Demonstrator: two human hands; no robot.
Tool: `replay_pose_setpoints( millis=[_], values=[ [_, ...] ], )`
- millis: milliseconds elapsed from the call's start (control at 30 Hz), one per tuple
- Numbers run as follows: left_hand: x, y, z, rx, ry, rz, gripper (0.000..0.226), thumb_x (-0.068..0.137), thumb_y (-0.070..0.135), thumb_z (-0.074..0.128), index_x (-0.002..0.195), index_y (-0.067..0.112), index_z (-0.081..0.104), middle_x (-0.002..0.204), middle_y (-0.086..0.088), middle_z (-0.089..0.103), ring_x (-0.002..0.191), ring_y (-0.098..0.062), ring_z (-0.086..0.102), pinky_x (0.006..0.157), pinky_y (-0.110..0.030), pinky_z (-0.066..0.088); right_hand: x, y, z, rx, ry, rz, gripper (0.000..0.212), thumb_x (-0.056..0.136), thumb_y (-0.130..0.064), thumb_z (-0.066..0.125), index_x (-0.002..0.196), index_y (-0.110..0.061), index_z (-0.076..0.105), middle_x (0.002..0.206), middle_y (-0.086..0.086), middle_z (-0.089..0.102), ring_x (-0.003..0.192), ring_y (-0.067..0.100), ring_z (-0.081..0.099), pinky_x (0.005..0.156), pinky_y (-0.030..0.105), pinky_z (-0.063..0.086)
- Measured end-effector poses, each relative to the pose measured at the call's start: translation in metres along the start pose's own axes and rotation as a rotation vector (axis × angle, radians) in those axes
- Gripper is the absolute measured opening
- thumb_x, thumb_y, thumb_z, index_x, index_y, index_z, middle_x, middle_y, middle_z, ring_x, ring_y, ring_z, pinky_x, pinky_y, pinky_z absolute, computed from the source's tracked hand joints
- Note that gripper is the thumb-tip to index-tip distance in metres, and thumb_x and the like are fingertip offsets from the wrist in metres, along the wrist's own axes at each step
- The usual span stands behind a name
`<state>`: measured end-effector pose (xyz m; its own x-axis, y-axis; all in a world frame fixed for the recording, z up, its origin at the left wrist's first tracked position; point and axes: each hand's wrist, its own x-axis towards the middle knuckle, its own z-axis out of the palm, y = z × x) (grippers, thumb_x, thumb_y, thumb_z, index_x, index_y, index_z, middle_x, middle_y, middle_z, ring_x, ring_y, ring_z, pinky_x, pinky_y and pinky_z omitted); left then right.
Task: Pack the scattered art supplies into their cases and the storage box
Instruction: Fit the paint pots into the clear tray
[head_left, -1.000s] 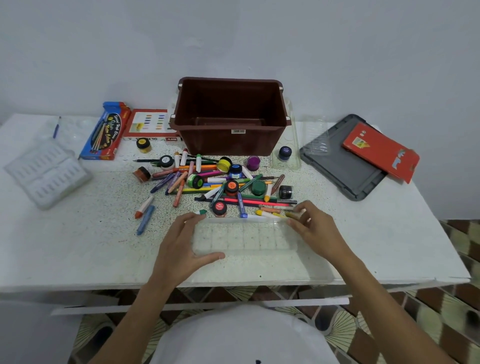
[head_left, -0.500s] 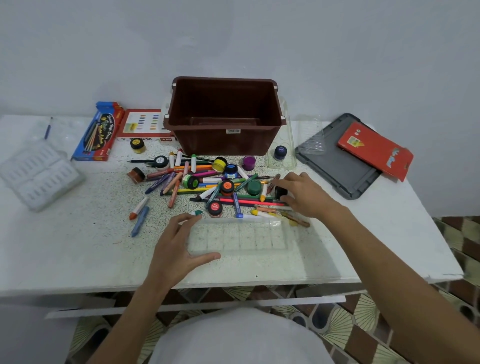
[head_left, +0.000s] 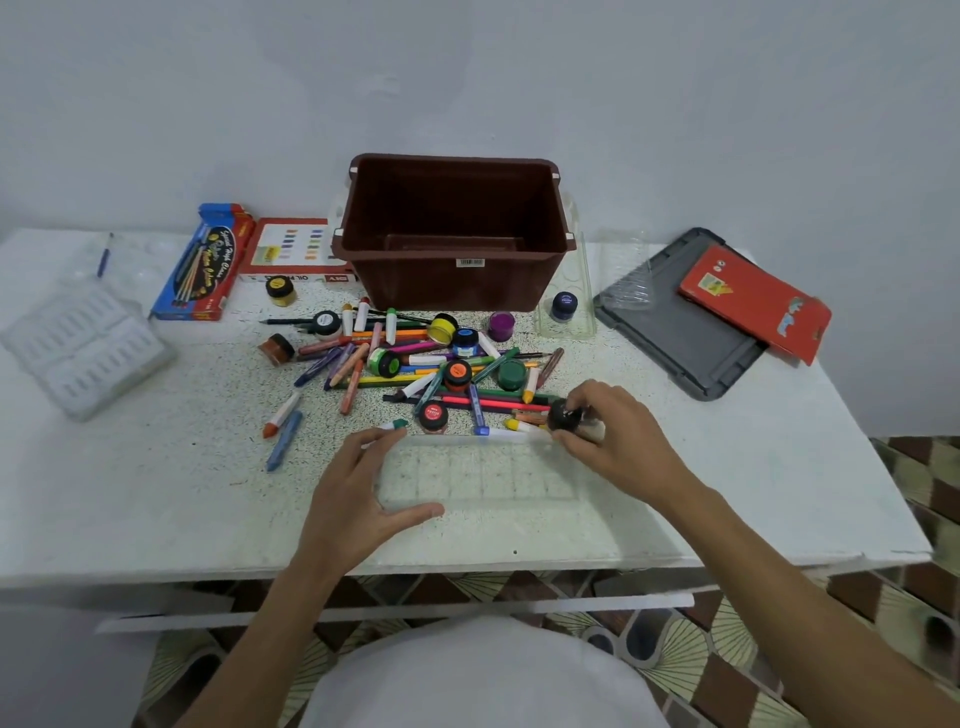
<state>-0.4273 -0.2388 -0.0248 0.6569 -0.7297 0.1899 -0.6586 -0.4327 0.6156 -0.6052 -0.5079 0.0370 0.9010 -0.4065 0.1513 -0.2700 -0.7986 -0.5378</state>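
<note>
A clear plastic tray (head_left: 480, 475) with several square cells lies near the table's front edge. My left hand (head_left: 358, 496) holds its left end between thumb and fingers. My right hand (head_left: 615, 441) pinches a small black paint pot (head_left: 562, 415) just above the tray's far right corner. Behind the tray lies a heap of crayons, pencils and paint pots (head_left: 415, 364). The empty brown storage box (head_left: 454, 234) stands at the back centre.
A white cell tray (head_left: 85, 345) lies far left. A blue brush box (head_left: 205, 262) and an oil pastel box (head_left: 291, 249) sit back left. A grey lid (head_left: 675, 322) with a red case (head_left: 756, 301) lies right. A clear holder (head_left: 566, 306) holds a blue pot.
My right hand left the tray's right end, reached back into the heap, took the black paint pot and brought it toward the tray's corner. My left hand stayed on the tray.
</note>
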Motion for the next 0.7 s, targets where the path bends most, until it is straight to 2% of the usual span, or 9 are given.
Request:
replay_pose_setpoints(
  millis=[167, 267, 433, 700],
  values=[
    [0.001, 0.0, 0.001, -0.006, 0.007, 0.02, 0.096, 0.06, 0.081, 0.063, 0.137, 0.026, 0.05, 0.133, 0.01, 0.042, 0.121, 0.0, 0.04, 0.093, -0.032, 0.045, -0.024, 0.003, 0.013, 0.006, 0.011, -0.009, 0.023, 0.085, -0.026, 0.075, 0.1, -0.023, 0.058, 0.096, -0.017, 0.058, 0.089, 0.015, 0.049, 0.073, 0.022, 0.041],
    [0.001, 0.0, 0.001, -0.005, 0.01, 0.024, 0.097, 0.06, 0.082, 0.064, 0.138, 0.026, 0.05, 0.133, 0.009, 0.043, 0.121, -0.002, 0.042, 0.093, -0.031, 0.045, -0.029, 0.007, 0.019, -0.078, 0.031, -0.048, 0.024, 0.085, -0.024, 0.076, 0.102, -0.02, 0.06, 0.1, -0.008, 0.063, 0.087, 0.02, 0.048, 0.072, 0.031, 0.044],
    [0.0, 0.0, 0.0, 0.003, 0.007, 0.029, 0.098, 0.061, 0.082, 0.062, 0.139, 0.025, 0.049, 0.133, 0.009, 0.043, 0.121, -0.004, 0.043, 0.093, -0.032, 0.046, -0.034, 0.016, 0.03, -0.183, 0.066, -0.1, 0.03, 0.08, -0.023, 0.079, 0.103, -0.017, 0.059, 0.11, -0.002, 0.059, 0.088, 0.02, 0.045, 0.074, 0.029, 0.041],
    [0.0, 0.002, 0.0, -0.012, 0.015, 0.035, 0.096, 0.061, 0.081, 0.064, 0.138, 0.024, 0.05, 0.133, 0.009, 0.043, 0.121, -0.004, 0.044, 0.093, -0.034, 0.048, -0.038, 0.016, 0.036, -0.155, 0.082, -0.048, 0.027, 0.083, -0.025, 0.075, 0.103, -0.016, 0.061, 0.107, 0.0, 0.058, 0.091, 0.022, 0.049, 0.076, 0.032, 0.046]
  ],
)
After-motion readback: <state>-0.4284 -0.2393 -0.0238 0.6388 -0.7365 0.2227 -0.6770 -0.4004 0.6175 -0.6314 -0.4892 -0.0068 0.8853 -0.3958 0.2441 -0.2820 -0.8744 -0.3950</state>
